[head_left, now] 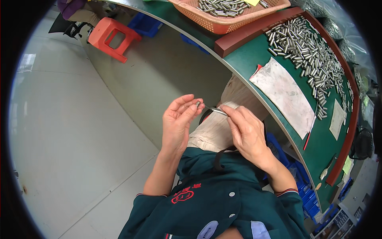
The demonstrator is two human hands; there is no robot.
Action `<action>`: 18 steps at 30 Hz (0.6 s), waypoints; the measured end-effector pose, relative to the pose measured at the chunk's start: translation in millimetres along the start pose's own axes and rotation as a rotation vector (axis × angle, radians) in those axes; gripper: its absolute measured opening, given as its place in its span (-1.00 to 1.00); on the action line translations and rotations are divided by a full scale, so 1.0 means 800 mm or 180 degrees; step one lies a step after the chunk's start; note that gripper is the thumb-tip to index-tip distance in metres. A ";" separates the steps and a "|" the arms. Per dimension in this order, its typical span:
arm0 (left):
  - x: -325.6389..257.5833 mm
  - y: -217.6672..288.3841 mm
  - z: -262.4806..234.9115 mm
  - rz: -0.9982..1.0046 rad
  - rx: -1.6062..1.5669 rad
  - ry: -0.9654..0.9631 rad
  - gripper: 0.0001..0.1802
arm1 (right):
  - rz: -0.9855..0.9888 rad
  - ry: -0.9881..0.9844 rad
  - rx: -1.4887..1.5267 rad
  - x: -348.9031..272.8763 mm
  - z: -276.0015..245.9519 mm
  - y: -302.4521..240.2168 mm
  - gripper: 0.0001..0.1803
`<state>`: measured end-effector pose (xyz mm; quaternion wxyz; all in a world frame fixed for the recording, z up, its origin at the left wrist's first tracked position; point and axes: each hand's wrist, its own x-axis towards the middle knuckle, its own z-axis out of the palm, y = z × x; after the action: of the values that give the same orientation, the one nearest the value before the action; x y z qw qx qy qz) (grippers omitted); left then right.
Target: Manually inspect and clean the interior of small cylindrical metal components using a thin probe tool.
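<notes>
My left hand (179, 119) is raised over my lap and pinches a small metal cylinder (197, 104) between thumb and fingertips. My right hand (246, 131) grips a thin metal tool (217, 110), whose tip points left and reaches the small cylinder. Both hands meet away from the table, above my light trousers. A heap of several similar short metal cylinders (306, 47) lies on the green table (254, 59) to my right.
A dirty white cloth (284, 95) lies on the green table near its edge. An orange basket (227, 18) holds more metal cylinders at the top. A red plastic stool (113, 38) stands on the grey floor at the upper left. Blue crates (302, 187) sit under the table.
</notes>
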<state>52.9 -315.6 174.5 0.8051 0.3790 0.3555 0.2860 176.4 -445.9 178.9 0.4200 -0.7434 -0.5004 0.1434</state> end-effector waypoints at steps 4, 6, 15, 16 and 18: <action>-0.001 -0.003 -0.005 -0.0045 -0.0009 -0.0039 -0.73 | -0.0063 -0.0128 -0.0491 0.007 -0.005 -0.010 -0.68; -0.002 -0.003 -0.004 -0.0011 -0.0004 -0.0038 -0.73 | 0.0002 -0.0202 -0.0466 0.006 -0.004 -0.009 -0.68; -0.002 -0.004 -0.001 0.0138 0.0112 -0.0009 -0.74 | 0.0364 -0.0492 0.0317 0.006 -0.001 -0.012 -0.68; -0.002 -0.004 -0.002 0.0169 0.0136 -0.0008 -0.75 | 0.0351 -0.0490 0.0329 0.006 -0.001 -0.012 -0.68; -0.002 -0.004 -0.002 0.0181 0.0150 -0.0008 -0.75 | 0.0337 -0.0488 0.0338 0.007 -0.001 -0.011 -0.69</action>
<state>51.3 -317.9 171.9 0.7879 0.4082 0.3503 0.2998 173.5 -440.4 187.5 0.4112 -0.7323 -0.4827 0.2483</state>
